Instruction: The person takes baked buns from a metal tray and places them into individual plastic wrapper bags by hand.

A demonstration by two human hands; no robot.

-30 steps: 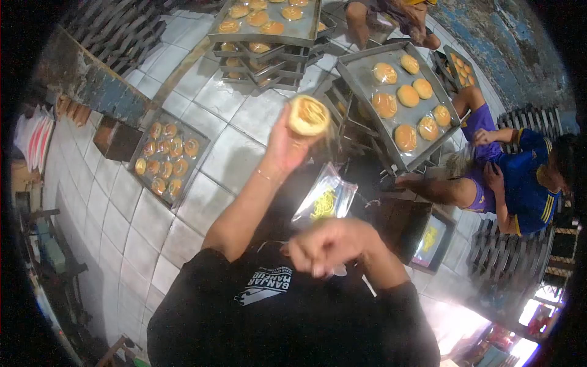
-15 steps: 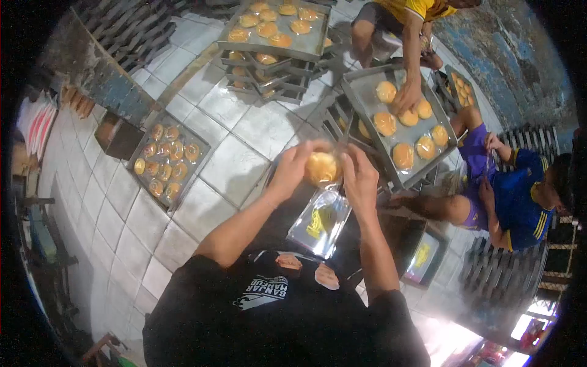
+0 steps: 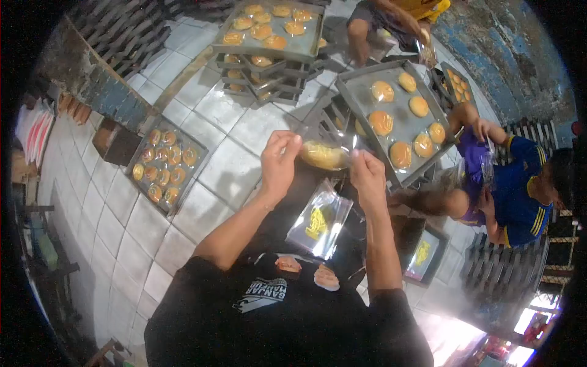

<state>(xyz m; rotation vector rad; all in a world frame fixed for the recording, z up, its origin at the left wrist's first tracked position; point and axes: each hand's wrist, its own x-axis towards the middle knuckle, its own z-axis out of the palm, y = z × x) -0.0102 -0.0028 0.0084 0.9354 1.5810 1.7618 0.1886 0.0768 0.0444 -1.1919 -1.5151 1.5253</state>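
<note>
In the middle of the view a round golden bun [image 3: 325, 157] sits inside a clear plastic bag [image 3: 353, 142], held up above my lap. My left hand [image 3: 280, 164] pinches one side of the bag's plastic. Opposite it, my right hand [image 3: 369, 176] is closed on the other side. Seen edge-on, the bun looks tilted between the two hands. Below it on my lap lies a stack of flat clear bags [image 3: 319, 221] with yellow print.
A tray of buns [image 3: 361, 92] stands on stacked trays to the right. Another stack of bun trays [image 3: 312, 46] rises ahead. Wrapped buns fill a tray [image 3: 199, 160] on the left floor. A person in blue [image 3: 516, 189] sits at right; another in yellow [image 3: 422, 9] works ahead.
My hands have moved apart, stretching the bag, and the bun has tipped to face edge-on. The yellow-shirted person's hand has left the right tray, and a bun there is gone.
</note>
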